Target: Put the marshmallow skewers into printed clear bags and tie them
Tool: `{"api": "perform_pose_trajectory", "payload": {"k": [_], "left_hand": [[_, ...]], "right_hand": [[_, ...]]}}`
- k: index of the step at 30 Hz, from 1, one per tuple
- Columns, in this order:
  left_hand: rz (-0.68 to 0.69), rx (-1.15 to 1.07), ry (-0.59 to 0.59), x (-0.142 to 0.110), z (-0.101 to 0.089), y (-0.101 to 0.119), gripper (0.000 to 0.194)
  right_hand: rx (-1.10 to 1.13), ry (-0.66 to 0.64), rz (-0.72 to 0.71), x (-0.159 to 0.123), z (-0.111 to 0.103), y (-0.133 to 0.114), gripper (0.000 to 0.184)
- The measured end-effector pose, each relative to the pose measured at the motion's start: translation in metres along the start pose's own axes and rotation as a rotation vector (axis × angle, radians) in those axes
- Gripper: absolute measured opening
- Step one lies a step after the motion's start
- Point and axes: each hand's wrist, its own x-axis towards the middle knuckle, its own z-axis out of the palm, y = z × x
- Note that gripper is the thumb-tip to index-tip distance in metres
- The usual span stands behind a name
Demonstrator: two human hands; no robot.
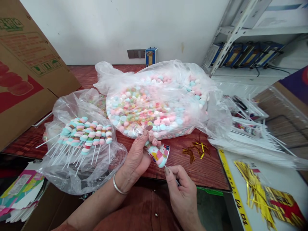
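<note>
My left hand (141, 150) is closed around the upper part of a candy skewer (160, 160), which sits inside a clear printed wrapper with its pastel end showing. My right hand (180, 186) pinches the stick of that skewer just below the wrapper's mouth. To the left, a pile of candy skewers (84, 134) on white sticks lies on a clear plastic sheet (103, 175). Behind my hands stands a large clear bag (156, 106) full of loose pastel and ring-shaped candies. Short gold twist ties (197, 149) are scattered on the table to the right.
A cardboard box (29, 64) stands at the left. More gold twist ties (257, 192) lie at the lower right, below bagged white sticks (255, 138). A metal shelf (264, 31) with blue devices is at the back right. The dark red table (168, 173) has its front edge near me.
</note>
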Motion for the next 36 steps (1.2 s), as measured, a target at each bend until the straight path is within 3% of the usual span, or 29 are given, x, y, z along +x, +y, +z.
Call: {"api": "perform_pose_trajectory", "payload": {"k": [6, 12, 14, 20, 25, 28, 33, 36], "left_hand": [[-0.086, -0.02, 0.055, -0.006, 0.006, -0.018, 0.018], [-0.071, -0.049, 0.023, -0.001, 0.003, -0.011, 0.018], [-0.058, -0.029, 0.013, 0.0, 0.002, -0.009, 0.02], [-0.091, -0.032, -0.016, -0.001, 0.001, -0.01, 0.028], [-0.124, 0.017, -0.005, -0.007, 0.002, -0.022, 0.03], [-0.16, 0.143, 0.007, -0.012, 0.001, -0.031, 0.034], [-0.093, 0.182, 0.018, -0.013, -0.002, -0.033, 0.03], [-0.081, 0.206, -0.024, -0.014, -0.004, -0.036, 0.025]], "right_hand": [[-0.411, 0.137, -0.448, 0.002, 0.01, 0.004, 0.012], [-0.478, 0.144, -0.454, 0.003, 0.004, 0.006, 0.011], [-0.353, 0.067, -0.375, 0.001, 0.001, 0.004, 0.017], [0.45, -0.249, 0.321, -0.001, -0.002, -0.004, 0.039], [0.805, -0.291, 0.572, 0.004, 0.008, -0.001, 0.043], [0.784, -0.27, 0.564, 0.011, 0.014, -0.001, 0.048], [0.351, -0.23, 0.289, 0.013, 0.005, -0.005, 0.04], [0.272, -0.171, 0.21, 0.01, 0.005, -0.004, 0.032]]}}
